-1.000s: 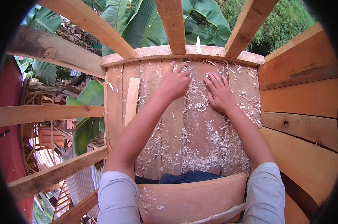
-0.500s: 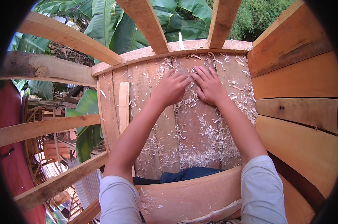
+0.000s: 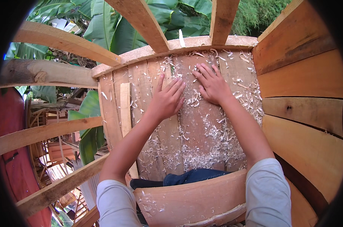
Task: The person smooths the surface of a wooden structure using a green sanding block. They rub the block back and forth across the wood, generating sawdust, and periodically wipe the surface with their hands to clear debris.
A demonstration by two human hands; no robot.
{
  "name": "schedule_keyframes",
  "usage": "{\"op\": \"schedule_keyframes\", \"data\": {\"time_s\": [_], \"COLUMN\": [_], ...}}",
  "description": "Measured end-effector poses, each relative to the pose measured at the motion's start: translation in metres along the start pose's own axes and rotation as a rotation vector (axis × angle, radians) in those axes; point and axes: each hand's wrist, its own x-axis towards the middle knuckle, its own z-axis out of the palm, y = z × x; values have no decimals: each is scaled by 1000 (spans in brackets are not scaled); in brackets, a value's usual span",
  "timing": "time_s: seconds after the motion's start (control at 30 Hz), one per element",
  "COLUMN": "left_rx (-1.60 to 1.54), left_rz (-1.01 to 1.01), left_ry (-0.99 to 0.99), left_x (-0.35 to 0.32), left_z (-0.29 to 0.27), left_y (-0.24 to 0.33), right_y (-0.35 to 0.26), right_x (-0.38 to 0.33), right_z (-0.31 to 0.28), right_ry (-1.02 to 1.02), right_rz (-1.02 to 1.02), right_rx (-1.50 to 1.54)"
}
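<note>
Both of my hands rest on a floor of brown wooden planks (image 3: 192,125). My left hand (image 3: 167,97) is open, its fingers spread and pointing away from me, palm down. Just right of it and slightly farther off, my right hand (image 3: 214,84) also lies open and palm down, with its fingers a little apart. Neither holds anything. Curly pale wood shavings (image 3: 196,99) lie between and around the hands. More fine shavings (image 3: 213,151) are heaped nearer to me.
A narrow loose batten (image 3: 125,109) lies at the left. A wide board (image 3: 194,200) crosses in front of me, with dark blue cloth (image 3: 196,176) behind it. Planks wall the right side (image 3: 300,106). Beams (image 3: 65,43) frame the left and far sides, with banana leaves beyond.
My left hand has moved left and slightly nearer, away from my right hand, and its fingers have straightened and spread. The right hand has barely moved.
</note>
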Motion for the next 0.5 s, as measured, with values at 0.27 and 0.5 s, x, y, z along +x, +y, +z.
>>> {"op": "schedule_keyframes", "data": {"time_s": [0.27, 0.5], "left_rx": [82, -232], "left_rz": [-240, -214], "left_ry": [74, 66], "left_x": [18, 28], "left_z": [26, 0], "left_y": [-20, -34], "right_y": [-2, 1], "right_x": [2, 1], "right_z": [-3, -2], "right_ry": [-7, 0], "right_rz": [-2, 5], "right_rx": [-11, 0]}}
